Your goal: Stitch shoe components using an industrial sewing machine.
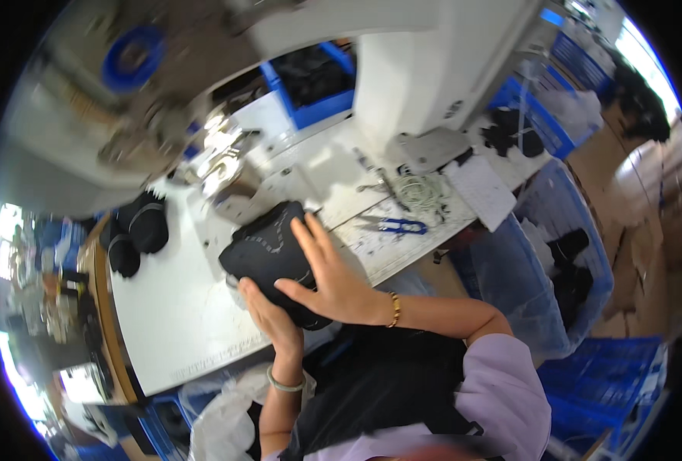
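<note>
On my side of the sewing machine, just by its shiny metal head, sits the black cloth thing that I am working with. It is puffy and round, with pale broken lines on top. I can't tell if the metal part touches it.

My right hand lies on it from the right, fingers spread flat and thumb out to the side, so it is not closed. My left hand is against the near edge, fingers pointing up along it. I can't tell if that hand pinches, because its thumb is hidden.

I think the cloth is light and soft, so it should bend and bunch up easily. It won't break, but it may slide or fold if I push too hard. Flat fingers on top look best, with the other hand at the near edge, away from the machine's metal head. Pulling at one corner could make wrinkles. Blue-handled snips lie right of the metal head, well clear of my fingers.
</note>
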`<state>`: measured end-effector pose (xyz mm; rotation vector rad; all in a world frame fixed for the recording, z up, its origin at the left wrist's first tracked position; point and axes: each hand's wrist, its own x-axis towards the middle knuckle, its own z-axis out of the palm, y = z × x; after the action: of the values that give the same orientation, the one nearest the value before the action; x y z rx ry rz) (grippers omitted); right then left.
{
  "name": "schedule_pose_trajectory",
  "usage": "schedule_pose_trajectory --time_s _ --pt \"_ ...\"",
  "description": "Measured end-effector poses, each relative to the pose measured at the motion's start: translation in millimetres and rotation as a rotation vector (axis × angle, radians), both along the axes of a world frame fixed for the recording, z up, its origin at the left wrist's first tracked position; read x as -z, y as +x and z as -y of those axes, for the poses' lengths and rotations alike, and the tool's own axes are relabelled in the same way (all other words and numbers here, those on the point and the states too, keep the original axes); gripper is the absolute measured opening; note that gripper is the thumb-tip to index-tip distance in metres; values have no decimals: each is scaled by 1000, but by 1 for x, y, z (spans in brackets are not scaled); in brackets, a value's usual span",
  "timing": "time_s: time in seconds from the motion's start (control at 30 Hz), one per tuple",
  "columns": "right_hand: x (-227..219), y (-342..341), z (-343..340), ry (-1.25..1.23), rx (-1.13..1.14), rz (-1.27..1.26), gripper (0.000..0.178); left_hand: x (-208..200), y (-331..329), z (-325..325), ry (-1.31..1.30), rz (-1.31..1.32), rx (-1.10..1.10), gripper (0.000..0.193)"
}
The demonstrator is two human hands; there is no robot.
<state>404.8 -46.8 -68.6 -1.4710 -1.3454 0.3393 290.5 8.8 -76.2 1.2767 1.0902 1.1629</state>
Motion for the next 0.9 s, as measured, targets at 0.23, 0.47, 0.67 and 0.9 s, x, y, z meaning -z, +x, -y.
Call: schedule_pose_trajectory --time_s 0.23,0.47,0.67,0.9 --pt "-4 23 12 91 133 77 80 -15 23 1 92 103 9 53" --pt "-63 172 129 721 705 358 43 7 -42 -32 293 -53 -162 60" --pt "-43 381 164 744 1062 69 25 -31 -11 0 567 -421 -213 54" --pt "-54 505 59 -86 602 388 25 -84 14 19 608 -821 -221 50"
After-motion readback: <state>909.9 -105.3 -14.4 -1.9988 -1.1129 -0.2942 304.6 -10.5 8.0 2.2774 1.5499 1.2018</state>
